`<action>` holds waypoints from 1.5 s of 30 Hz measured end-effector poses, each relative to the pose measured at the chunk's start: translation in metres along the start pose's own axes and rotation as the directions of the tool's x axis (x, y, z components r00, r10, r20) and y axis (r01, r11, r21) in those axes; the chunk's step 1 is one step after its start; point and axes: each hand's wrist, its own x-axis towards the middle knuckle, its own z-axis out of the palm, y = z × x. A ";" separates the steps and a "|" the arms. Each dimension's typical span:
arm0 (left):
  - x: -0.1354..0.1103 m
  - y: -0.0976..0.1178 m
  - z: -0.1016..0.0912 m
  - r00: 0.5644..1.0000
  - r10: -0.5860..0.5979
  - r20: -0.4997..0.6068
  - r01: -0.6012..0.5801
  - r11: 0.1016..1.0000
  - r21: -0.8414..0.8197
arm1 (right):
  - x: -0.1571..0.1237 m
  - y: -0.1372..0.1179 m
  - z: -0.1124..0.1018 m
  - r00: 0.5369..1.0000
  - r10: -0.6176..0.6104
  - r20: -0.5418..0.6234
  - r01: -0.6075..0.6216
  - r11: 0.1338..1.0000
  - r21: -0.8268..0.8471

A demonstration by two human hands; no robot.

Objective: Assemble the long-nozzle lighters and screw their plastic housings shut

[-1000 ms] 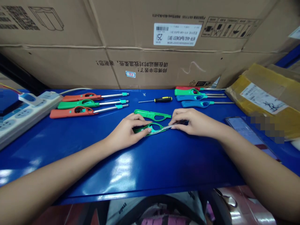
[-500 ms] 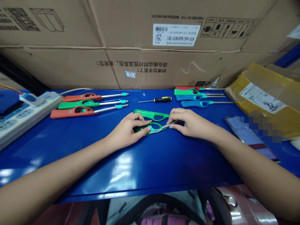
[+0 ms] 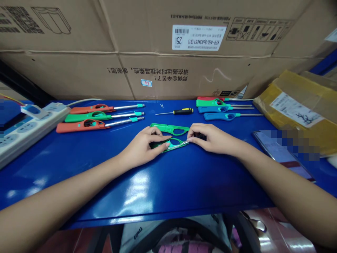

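Note:
My left hand [image 3: 144, 147] is closed on the handle end of an opened green gas lighter casing [image 3: 174, 149], thumb in front and fingers behind. A teal trigger [image 3: 171, 144] shows beside the casing's oval opening. At the other end, my right hand [image 3: 204, 138] pinches a thin silvery piece [image 3: 186, 142] between thumb and forefinger, at the casing's tip. What lies deeper in the right hand is mostly hidden; something dark shows between its fingers. Just behind both hands, the separate green casing half [image 3: 170, 129] rests on the table.
A black and yellow screwdriver [image 3: 183, 111] lies behind the casing half. Several long lighters [image 3: 81, 125] lie at left, more [image 3: 218, 116] at right. A power strip [image 3: 31, 130] stands far left; a phone [image 3: 283, 154] and a taped parcel [image 3: 295, 112] are at right. Cardboard [image 3: 147, 42] walls the back.
My right hand has shifted slightly, and the silvery piece now sits closer along the casing's tip, with less of it showing. My left hand keeps its grip in the same place.

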 end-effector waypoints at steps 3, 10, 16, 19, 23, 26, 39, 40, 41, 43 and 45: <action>0.000 -0.001 0.000 1.000 -0.006 -0.005 0.006 1.000 -0.015 | 0.001 0.000 0.000 1.000 0.020 -0.018 -0.020 0.999 0.026; 0.000 0.000 0.001 1.000 -0.003 -0.008 0.003 1.000 -0.020 | 0.000 -0.007 -0.002 0.992 0.124 -0.014 -0.123 0.992 0.009; 0.001 0.001 0.001 1.000 0.000 0.003 0.000 1.000 -0.004 | 0.001 -0.005 0.000 0.996 0.062 -0.056 -0.059 0.997 0.055; 0.001 0.000 0.001 1.000 0.006 0.002 -0.006 1.000 -0.001 | 0.001 -0.004 0.000 0.995 0.088 -0.036 -0.085 0.993 0.088; 0.001 0.000 0.001 1.000 0.006 0.005 -0.006 1.000 -0.008 | 0.001 -0.004 0.000 0.994 0.107 -0.022 -0.105 0.993 0.050; 0.001 0.000 0.001 1.000 0.010 0.006 -0.010 1.000 -0.003 | 0.000 -0.005 0.000 0.998 0.058 -0.018 -0.059 0.996 -0.070; 0.000 0.000 0.003 0.999 0.045 -0.015 -0.045 0.999 0.020 | 0.001 -0.015 0.021 0.983 -0.173 -0.056 0.165 0.977 -0.133; 0.000 0.001 0.003 0.999 0.046 -0.015 -0.046 0.999 0.020 | 0.002 -0.014 0.022 0.983 -0.171 -0.062 0.163 0.980 -0.116; 0.000 0.001 0.003 0.999 0.048 -0.017 -0.048 0.999 0.020 | 0.003 -0.014 0.024 0.984 -0.161 -0.076 0.154 0.985 -0.080; 0.000 0.002 0.003 0.998 0.055 -0.024 -0.054 0.998 0.023 | 0.004 -0.015 0.026 0.986 -0.120 -0.114 0.125 0.992 0.034; 0.000 0.003 0.003 0.998 0.058 -0.029 -0.057 0.998 0.028 | 0.005 -0.016 0.026 0.988 -0.070 -0.137 0.089 0.986 0.141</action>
